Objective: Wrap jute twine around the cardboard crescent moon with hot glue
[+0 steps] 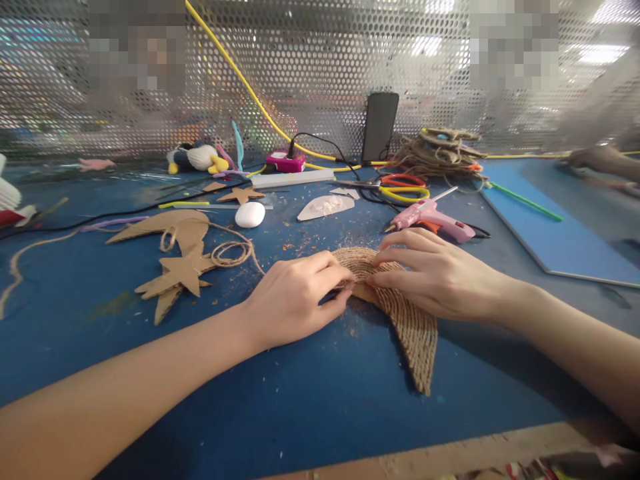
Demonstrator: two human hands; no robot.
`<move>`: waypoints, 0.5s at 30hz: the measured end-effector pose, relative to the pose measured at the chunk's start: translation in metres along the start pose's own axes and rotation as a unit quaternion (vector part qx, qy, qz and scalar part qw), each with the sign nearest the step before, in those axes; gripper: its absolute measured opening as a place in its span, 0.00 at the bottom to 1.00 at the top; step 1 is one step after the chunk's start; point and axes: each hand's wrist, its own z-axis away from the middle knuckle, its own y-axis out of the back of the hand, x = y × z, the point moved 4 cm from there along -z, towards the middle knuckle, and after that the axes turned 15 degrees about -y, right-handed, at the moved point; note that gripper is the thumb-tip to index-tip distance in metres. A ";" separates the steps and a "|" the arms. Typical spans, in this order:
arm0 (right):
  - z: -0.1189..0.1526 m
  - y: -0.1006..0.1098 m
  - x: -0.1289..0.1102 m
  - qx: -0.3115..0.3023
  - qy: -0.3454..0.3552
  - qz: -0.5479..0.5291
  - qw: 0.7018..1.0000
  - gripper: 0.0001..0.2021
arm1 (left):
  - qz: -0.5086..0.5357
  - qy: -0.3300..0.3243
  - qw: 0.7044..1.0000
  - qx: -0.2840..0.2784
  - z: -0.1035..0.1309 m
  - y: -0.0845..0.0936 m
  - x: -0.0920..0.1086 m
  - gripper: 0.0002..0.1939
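A curved, crescent-like piece covered in rows of brown twine lies on the blue table, its pointed end toward me. My left hand is closed at the piece's left end, thumb and fingers pinching its edge. Spread over the upper right part of the piece are the fingers of my right hand, apart and resting on the rows. Bare cardboard shows along the inner curve. A loose twine coil lies left of my left hand, and its strand runs behind that hand.
Beyond my right hand lies a pink glue gun, with scissors behind it. Cardboard stars are at the left, near a white egg-shaped object. A blue board lies right; a person's hand is beyond it.
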 end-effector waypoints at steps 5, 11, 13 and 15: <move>-0.001 -0.001 0.000 -0.004 -0.001 -0.006 1.000 0.14 | 0.028 0.005 1.000 0.011 0.000 -0.001 -0.002 0.07; 0.000 -0.002 0.001 -0.013 -0.013 -0.027 0.999 0.15 | 0.042 0.003 0.999 0.008 0.000 -0.002 -0.004 0.07; 0.000 -0.002 0.002 -0.017 -0.014 -0.032 0.999 0.15 | 0.033 -0.005 0.999 0.004 0.000 -0.001 -0.003 0.07; 0.000 -0.003 0.003 -0.021 -0.015 -0.032 0.999 0.15 | 0.023 -0.013 1.000 0.001 0.000 -0.001 -0.002 0.07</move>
